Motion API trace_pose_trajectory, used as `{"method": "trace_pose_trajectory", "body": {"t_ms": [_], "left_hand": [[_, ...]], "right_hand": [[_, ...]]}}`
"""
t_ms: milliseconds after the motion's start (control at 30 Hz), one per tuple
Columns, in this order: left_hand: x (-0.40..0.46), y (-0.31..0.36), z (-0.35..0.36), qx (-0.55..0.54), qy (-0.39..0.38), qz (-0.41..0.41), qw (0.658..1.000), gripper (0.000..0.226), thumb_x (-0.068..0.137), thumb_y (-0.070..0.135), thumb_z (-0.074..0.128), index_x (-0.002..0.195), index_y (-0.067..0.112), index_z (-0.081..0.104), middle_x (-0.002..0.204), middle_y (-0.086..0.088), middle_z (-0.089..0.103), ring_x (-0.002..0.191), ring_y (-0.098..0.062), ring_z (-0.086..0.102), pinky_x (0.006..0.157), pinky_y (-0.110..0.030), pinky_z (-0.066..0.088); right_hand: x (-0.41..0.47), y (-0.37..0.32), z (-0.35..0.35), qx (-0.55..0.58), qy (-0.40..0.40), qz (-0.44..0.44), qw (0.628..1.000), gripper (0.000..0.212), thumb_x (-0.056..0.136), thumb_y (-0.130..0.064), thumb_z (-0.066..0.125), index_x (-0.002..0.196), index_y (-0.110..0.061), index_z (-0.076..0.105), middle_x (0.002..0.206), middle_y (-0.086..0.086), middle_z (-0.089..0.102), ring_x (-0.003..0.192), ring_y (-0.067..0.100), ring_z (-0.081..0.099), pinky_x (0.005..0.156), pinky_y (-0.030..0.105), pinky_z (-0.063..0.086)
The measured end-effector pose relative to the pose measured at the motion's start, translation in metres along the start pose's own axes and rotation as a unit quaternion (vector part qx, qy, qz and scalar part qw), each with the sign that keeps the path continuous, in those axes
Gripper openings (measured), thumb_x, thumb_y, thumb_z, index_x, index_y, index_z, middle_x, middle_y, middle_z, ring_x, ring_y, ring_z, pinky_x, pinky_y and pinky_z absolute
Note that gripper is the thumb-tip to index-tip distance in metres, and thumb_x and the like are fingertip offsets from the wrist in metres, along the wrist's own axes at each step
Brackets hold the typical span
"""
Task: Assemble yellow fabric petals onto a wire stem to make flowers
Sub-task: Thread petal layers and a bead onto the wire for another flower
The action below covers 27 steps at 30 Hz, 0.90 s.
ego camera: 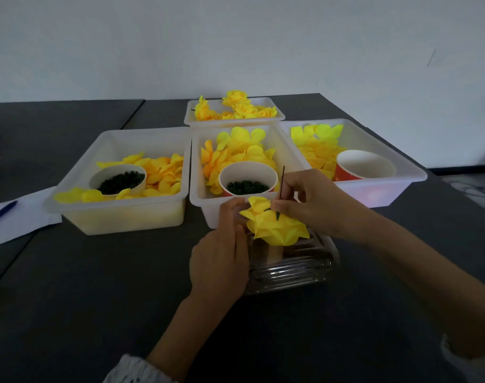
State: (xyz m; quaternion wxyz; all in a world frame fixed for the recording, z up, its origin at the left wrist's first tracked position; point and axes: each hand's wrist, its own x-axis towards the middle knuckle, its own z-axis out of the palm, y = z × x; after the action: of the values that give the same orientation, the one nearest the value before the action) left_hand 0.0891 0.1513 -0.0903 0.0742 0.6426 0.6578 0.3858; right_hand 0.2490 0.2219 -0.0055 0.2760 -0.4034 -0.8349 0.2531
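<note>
Right hand (pixel 316 203) pinches the wire stem (pixel 282 183) — upright, its tip above the fingers. Left hand (pixel 222 252) curls its fingers round the yellow flower (pixel 274 225), held over a clear box (pixel 291 266) on the worktop (pixel 97 286) — just before the middle tray (pixel 205 205).

Dark grey desk (pixel 97 286) carrying four white plastic trays: left tray (pixel 119 217), centre tray (pixel 205 205), right tray (pixel 396 189), rear tray (pixel 233 121). A ribbed clear container (pixel 291 269) stands nearest; white paper (pixel 20 219) with a blue pen (pixel 1 212) lies at left.
</note>
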Motion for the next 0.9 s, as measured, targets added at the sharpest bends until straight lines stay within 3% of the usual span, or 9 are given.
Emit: {"method": "trace_pose_trajectory", "body": {"t_ms": [200,400,500,600,767,900], "left_hand": [[-0.002,-0.003,-0.001,0.015,0.020,0.018,1.000,0.037,0.103,0.028,0.032,0.139,0.034,0.035,0.070,0.018,0.050,0.055,0.002,0.047,0.049,-0.014,0.025],[-0.002,-0.003,-0.001,0.016,0.036,0.030,0.999,0.035,0.101,0.032,0.032,0.135,0.038,0.035,0.064,0.024,0.042,0.051,0.005,0.042,0.049,-0.012,0.021],[-0.003,-0.003,0.000,0.021,0.035,0.026,0.999,0.036,0.101,0.034,0.032,0.136,0.038,0.032,0.067,0.019,0.047,0.056,-0.001,0.051,0.049,-0.013,0.023],[-0.003,-0.003,-0.001,0.015,0.015,0.014,1.000,0.042,0.097,0.043,0.022,0.139,0.042,0.023,0.069,0.018,0.051,0.058,0.004,0.051,0.050,-0.011,0.027],[-0.001,-0.003,-0.001,-0.020,-0.032,-0.004,0.999,0.042,0.097,0.046,0.020,0.139,0.047,0.018,0.086,0.026,0.060,0.067,0.009,0.053,0.058,-0.007,0.033],[0.001,-0.001,-0.003,-0.034,-0.055,-0.007,0.998,0.041,0.099,0.049,0.021,0.138,0.050,0.011,0.093,0.023,0.063,0.076,0.007,0.059,0.074,-0.016,0.046]], "right_hand": [[-0.006,-0.004,-0.001,-0.050,0.016,0.023,0.998,0.021,0.084,-0.019,0.072,0.069,-0.018,0.058,0.067,-0.010,0.055,0.065,-0.009,0.049,0.059,0.008,0.037],[-0.014,-0.005,-0.006,-0.009,0.026,0.041,0.999,0.020,0.083,-0.013,0.073,0.068,-0.018,0.062,0.073,-0.004,0.062,0.062,0.003,0.045,0.060,0.014,0.034],[-0.010,-0.016,-0.012,-0.013,0.061,0.033,0.997,0.024,0.083,-0.011,0.073,0.064,-0.019,0.060,0.069,-0.001,0.062,0.058,0.004,0.044,0.058,0.017,0.035],[-0.001,-0.031,-0.031,0.007,0.110,0.015,0.994,0.017,0.083,-0.010,0.072,0.069,-0.014,0.065,0.071,0.004,0.065,0.061,0.015,0.049,0.061,0.028,0.041],[-0.001,-0.054,-0.055,-0.028,0.182,-0.071,0.980,0.015,0.084,-0.007,0.071,0.072,-0.014,0.064,0.071,0.001,0.061,0.062,0.012,0.047,0.062,0.025,0.040],[-0.006,-0.068,-0.058,-0.080,0.234,-0.135,0.960,0.013,0.084,-0.003,0.070,0.076,-0.011,0.063,0.075,-0.001,0.058,0.071,0.010,0.047,0.066,0.022,0.039]]}}
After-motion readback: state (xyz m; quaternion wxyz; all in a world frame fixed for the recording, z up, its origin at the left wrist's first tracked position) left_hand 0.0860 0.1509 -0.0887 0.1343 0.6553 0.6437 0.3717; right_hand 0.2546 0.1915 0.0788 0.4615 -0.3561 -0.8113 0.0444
